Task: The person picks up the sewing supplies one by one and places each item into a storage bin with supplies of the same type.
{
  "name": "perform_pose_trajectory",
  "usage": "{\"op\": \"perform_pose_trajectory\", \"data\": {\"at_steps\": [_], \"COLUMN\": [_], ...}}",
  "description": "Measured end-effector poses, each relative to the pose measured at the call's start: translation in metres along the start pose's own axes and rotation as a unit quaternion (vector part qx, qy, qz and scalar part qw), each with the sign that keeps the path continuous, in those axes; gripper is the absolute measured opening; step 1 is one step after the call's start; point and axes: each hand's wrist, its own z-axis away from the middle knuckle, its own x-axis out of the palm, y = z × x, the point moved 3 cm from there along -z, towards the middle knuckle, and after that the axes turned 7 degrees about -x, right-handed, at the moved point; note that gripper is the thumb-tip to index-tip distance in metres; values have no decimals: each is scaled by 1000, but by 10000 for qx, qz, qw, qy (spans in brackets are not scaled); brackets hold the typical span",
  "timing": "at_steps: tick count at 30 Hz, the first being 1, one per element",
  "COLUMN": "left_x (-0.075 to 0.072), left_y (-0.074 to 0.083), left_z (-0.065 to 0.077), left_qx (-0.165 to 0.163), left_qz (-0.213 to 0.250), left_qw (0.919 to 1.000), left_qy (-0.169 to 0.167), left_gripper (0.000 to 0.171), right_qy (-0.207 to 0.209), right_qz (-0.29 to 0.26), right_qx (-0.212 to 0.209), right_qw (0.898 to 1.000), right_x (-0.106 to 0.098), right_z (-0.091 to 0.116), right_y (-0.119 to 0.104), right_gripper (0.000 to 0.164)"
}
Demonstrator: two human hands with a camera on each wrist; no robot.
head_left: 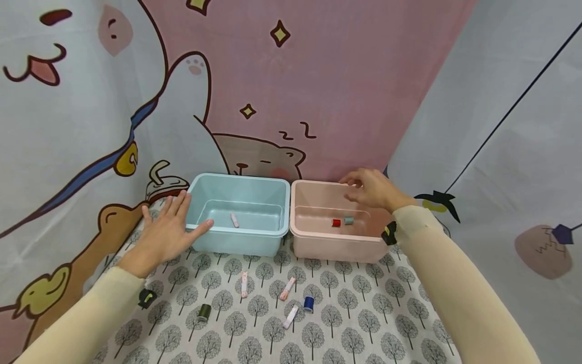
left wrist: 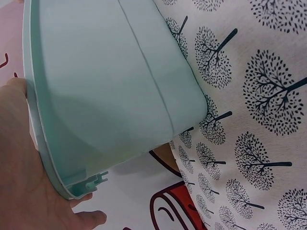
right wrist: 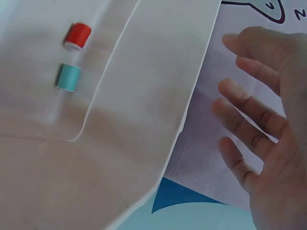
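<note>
Smooth moulded plastic makes up both tubs in front of me: a pale blue rectangular tub (head_left: 236, 243) with rounded corners and a lipped rim, and close beside it a peach-pink rectangular tub (head_left: 338, 248) of much the same shape. They stand on a counter covered with a pale woven cloth (head_left: 259, 349) printed with dark round-crowned trees. Behind them hangs a pink and white fabric backdrop (head_left: 354, 96) with cartoon animals.

In the peach-pink tub, a red cylindrical thread spool (head_left: 336, 223) with a white end lies on its side near a pale teal cylindrical thread spool (head_left: 348, 221). The pale blue tub holds a slim, pale pink folded strip (head_left: 234, 220). Nearer me on the cloth lie a dark green thread spool (head_left: 204, 312), a royal blue thread spool (head_left: 308, 304), two pink folded strips (head_left: 244, 284) and a white folded strip (head_left: 291, 317).

The person's left hand (head_left: 169, 230) is at the outer end of the pale blue tub, fingers spread wide with the thumb held apart, gripping nothing; I can't tell whether it brushes the rim. The right hand (head_left: 374, 189) hovers by the far rim of the peach-pink tub, palm turned inward, fingers parted, loosely bent and holding nothing. Cream-coloured sleeves (head_left: 459, 283) cover both forearms.
</note>
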Motion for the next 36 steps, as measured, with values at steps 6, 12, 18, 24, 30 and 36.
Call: {"op": "perform_pose_trajectory", "data": {"at_steps": [6, 12, 18, 24, 30, 36], "left_x": [-1, -1, -1, -2, 0, -2], "left_y": [0, -1, 2, 1, 1, 1], "left_z": [1, 2, 1, 2, 2, 1], "left_qx": [-38, -60, -45, -36, -8, -29], "left_qz": [68, 87, 51, 51, 88, 59], "left_qw": [10000, 9999, 10000, 10000, 10000, 10000], "left_qy": [-13, -14, -16, -13, -21, -53], "left_gripper": [122, 122, 123, 122, 123, 123], "right_qy": [169, 377, 653, 756, 820, 1109], "right_qz": [7, -16, -37, -15, 10, 133], "right_qx": [-128, -245, -121, -191, -419, -722], "right_qw": [9998, 9990, 9978, 9970, 9957, 9911], "right_x": [-4, -9, -9, -1, 4, 6], "right_z": [8, 20, 40, 60, 79, 97], "right_y": [-4, -12, -23, -38, -48, -59], "right_gripper": [34, 31, 31, 34, 36, 30]}}
